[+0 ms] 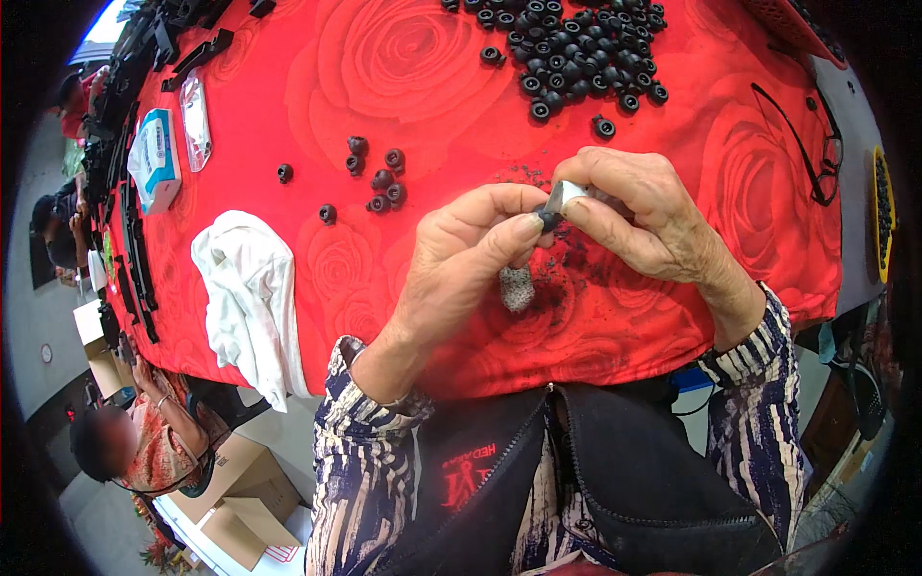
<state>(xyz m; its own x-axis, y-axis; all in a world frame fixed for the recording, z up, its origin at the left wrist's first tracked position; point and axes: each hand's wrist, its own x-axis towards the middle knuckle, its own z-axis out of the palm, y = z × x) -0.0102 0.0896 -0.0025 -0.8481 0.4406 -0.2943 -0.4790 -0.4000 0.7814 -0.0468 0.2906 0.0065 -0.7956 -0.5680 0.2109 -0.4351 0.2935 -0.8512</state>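
Observation:
My left hand point(456, 245) pinches a small round black plastic part point(549, 220) between thumb and forefinger. In my right hand point(653, 216) is a small blade with a white wrapped grip point(572, 195), its metal edge against or very close to the black part. Below my left fingers shows a grey speckled piece point(517, 288); whether it lies on the cloth or covers a fingertip, I cannot tell. Black shavings point(567, 274) are scattered on the red tablecloth point(384, 307) around my hands. Left of them sits a loose group of similar black parts point(382, 180).
A large pile of black parts point(586, 58) lies at the far side. Eyeglasses point(824, 173) rest at right, near a yellow tray point(882, 216). Leftward are a white cloth point(250, 298), a tissue pack point(156, 158) and long black pieces point(134, 240). Other people point(154, 432) sit beyond the left edge.

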